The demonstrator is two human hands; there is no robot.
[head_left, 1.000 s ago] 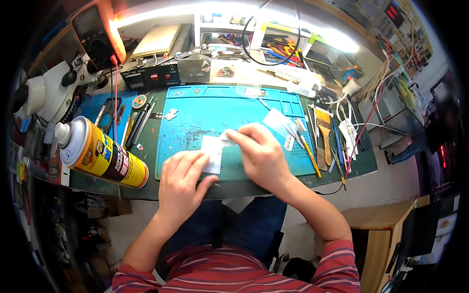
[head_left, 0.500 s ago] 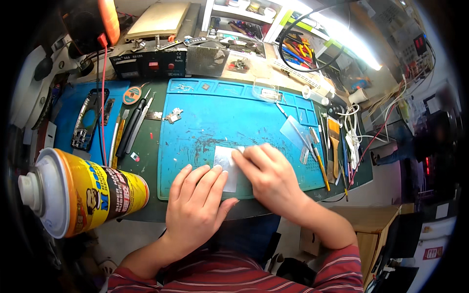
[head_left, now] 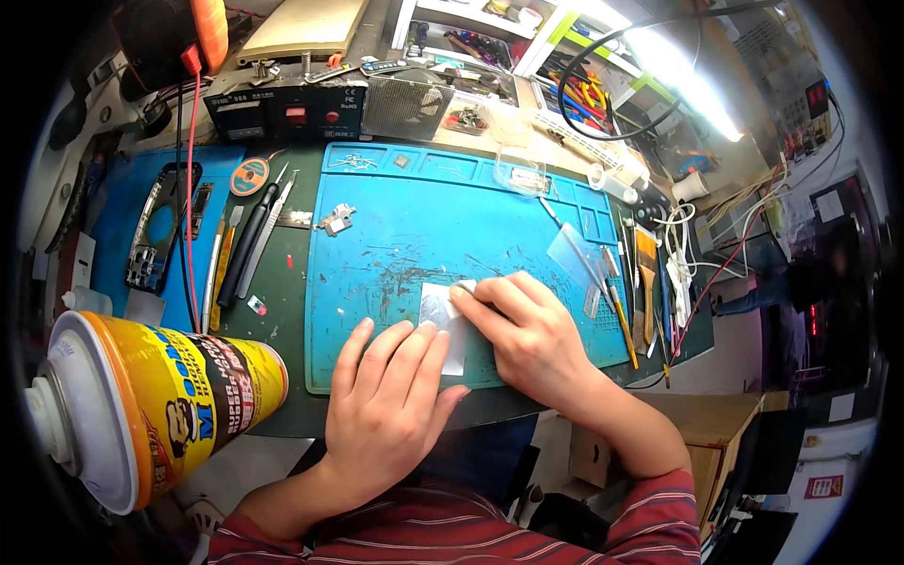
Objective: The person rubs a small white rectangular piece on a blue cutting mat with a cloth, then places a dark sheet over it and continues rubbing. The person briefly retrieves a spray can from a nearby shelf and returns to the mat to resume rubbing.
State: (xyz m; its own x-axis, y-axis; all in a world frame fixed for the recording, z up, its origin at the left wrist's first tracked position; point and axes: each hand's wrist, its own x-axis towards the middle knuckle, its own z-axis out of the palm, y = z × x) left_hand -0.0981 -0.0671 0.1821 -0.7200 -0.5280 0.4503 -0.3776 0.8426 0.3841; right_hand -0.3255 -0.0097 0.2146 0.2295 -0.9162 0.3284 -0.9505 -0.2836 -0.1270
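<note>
Bench (head_left: 282,325) w/ a blue mat (head_left: 377,235) on it, & near the mat's front edge lies a small pale rectangular sheet (head_left: 452,347). L hand (head_left: 388,405) is flat, fingers laid over the sheet's left side, gripping nothing, prob. pinning it so it can't slide. R hand (head_left: 527,330) is pinched on what looks like a small white wad (head_left: 465,285) at the sheet's upper R corner, fingertips bunched, prob. for fine control. Hands are close but apart. Brush (head_left: 646,268) & slim tools (head_left: 621,325) line the mat's R side, presumably for quick reach.

Labels: yellow can (head_left: 212,377) at L front carries bold blue letters, pale ones on a dark band, plus a cartoon figure (head_left: 179,424). Black box (head_left: 268,115) at the back has small white print. Red sign (head_left: 825,487) far R: too tiny to read from here.
</note>
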